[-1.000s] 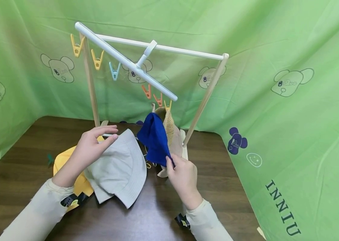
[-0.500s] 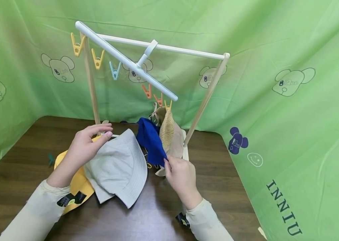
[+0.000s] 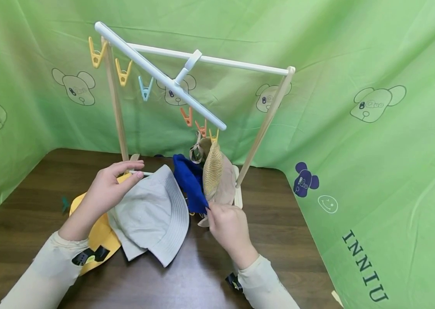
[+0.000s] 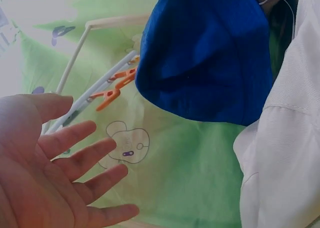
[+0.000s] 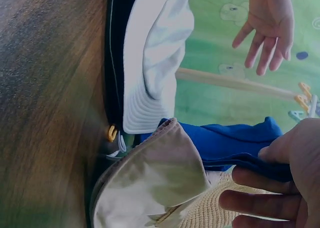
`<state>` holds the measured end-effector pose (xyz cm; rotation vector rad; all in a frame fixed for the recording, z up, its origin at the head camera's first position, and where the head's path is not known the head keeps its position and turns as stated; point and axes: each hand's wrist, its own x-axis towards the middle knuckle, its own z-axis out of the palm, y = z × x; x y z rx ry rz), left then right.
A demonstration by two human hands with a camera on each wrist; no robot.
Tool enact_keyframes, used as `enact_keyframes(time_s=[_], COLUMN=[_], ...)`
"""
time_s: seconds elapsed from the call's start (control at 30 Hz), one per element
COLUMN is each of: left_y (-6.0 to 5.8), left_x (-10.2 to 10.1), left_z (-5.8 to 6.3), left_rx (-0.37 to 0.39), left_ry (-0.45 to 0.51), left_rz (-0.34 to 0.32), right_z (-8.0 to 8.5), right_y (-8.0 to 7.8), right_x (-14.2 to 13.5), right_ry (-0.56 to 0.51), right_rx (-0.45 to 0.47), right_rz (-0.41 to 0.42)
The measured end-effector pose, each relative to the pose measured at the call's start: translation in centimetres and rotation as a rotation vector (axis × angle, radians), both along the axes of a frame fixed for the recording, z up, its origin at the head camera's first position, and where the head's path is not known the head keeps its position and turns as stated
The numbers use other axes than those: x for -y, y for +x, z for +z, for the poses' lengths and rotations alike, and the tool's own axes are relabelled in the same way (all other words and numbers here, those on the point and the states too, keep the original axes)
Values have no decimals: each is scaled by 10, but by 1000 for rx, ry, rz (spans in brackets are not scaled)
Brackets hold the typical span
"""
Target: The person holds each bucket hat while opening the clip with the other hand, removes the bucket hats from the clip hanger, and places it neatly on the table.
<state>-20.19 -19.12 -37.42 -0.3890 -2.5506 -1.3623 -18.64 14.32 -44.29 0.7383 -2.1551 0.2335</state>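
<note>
My right hand point(image 3: 231, 225) pinches the edge of a blue cloth hat point(image 3: 188, 176) between thumb and fingers. In the right wrist view, the folded blue brim lies between thumb and forefinger. Just behind it, a woven straw hat point(image 3: 212, 169) hangs below a yellow clip point(image 3: 213, 136), and a beige hat point(image 3: 227, 180) sits beside that. My left hand point(image 3: 103, 189) is held in the air over a light grey bucket hat point(image 3: 148, 214), holding nothing. Its fingers are spread in the left wrist view point(image 4: 55, 168).
A pale blue hanger point(image 3: 152, 71) with several coloured clips hangs from the white rod point(image 3: 240, 65) of a wooden-legged stand. Partly under the grey hat lies a yellow hat point(image 3: 101, 240). Green patterned cloth point(image 3: 356, 163) walls the dark wooden table point(image 3: 279, 240).
My right hand has moved a little left and the blue hat has shifted down and left with it, showing more of the straw hat. My left hand has drifted slightly left.
</note>
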Motion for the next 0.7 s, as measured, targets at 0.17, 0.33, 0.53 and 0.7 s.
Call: enact_keyframes(time_s=[0.17, 0.33, 0.53, 0.7], left_y=[-5, -7, -7, -6], left_x=[0, 0, 2, 2], left_z=[-7, -9, -9, -9], left_rx=[5, -15, -27, -20], left_ry=[-5, -5, -4, -13], left_rz=[-29, -43, -47, -46], right_z=[-2, -2, -5, -7], right_y=[0, 1, 2, 5], right_x=[2, 6, 10, 15], right_ry=[51, 91, 120, 169], right_rx=[-37, -26, 0, 16], right_rz=[37, 39, 45, 63])
